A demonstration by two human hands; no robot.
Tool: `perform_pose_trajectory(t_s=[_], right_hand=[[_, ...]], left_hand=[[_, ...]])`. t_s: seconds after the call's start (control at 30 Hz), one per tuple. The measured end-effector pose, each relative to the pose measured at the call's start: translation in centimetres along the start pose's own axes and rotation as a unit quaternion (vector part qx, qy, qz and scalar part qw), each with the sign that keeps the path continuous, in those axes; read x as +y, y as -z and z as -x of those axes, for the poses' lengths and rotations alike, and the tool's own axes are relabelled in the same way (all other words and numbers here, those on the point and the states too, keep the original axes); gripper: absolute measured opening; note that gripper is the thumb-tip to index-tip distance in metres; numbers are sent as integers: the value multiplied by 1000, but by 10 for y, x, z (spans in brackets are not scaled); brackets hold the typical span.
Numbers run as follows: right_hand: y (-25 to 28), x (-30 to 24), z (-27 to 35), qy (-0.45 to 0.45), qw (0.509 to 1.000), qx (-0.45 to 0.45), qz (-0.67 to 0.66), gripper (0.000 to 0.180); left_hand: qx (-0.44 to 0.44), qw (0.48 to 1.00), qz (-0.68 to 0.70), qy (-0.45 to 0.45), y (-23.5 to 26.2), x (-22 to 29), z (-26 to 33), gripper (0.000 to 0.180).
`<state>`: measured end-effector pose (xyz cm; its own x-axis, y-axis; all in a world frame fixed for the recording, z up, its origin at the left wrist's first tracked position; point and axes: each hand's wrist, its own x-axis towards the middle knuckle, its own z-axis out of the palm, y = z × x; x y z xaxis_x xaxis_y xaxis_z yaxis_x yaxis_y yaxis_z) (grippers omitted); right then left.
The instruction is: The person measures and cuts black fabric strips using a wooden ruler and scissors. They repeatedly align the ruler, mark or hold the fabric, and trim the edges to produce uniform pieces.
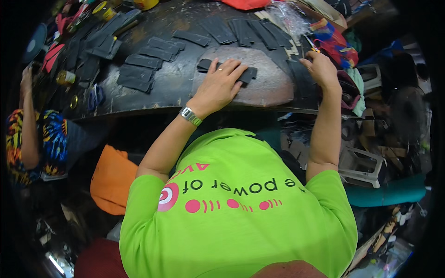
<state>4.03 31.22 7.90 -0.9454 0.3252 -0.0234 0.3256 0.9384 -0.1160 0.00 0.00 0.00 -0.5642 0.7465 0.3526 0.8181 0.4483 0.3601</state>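
Flat, left hand [221,83] pins black piece [249,74]; right hand [321,68] fingers grip strip [300,78] at table edge.

Dark, scuffed worktable [176,88] fills the upper half, its front edge curving across the view. Cluttered workshop around it, dim at the edges. White plastic stool [361,164] on the right beside a teal cushion [389,192]. Orange cloth [111,178] lies under the table on the left. Scraps and debris cover the floor [389,245]. Another person's patterned sleeve [53,139] at far left.
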Motion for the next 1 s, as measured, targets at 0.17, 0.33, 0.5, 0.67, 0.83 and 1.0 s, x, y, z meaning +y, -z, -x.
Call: perform_pose_trajectory(t_s=[0.17, 0.33, 0.5, 0.67, 0.83, 1.0], right_hand=[[-7, -16, -22, 87, 979, -46, -179, 36], [-42, -72, -24, 216, 897, -148, -355, 34], [-56, -105, -22, 211, 915, -121, -322, 29], [-57, -106, -18, 207, 924, -85, -312, 27], [-55, -104, -20, 214, 906, -100, -352, 28], [-57, -105, -21, 233, 904, -82, -348, 30]], left_hand=[[11, 1000, 14, 10, 1, 3, -4, 50], [27, 999, 45, -4, 3, 1, -6, 52], [22, 994, 105, -21, 7, -4, -1, 50], [-61, 982, 160, -76, 20, -20, -4, 47], [-148, 974, 141, -103, 45, -28, 2, 49], [-41, 988, 141, 39, 59, -13, 10, 63]])
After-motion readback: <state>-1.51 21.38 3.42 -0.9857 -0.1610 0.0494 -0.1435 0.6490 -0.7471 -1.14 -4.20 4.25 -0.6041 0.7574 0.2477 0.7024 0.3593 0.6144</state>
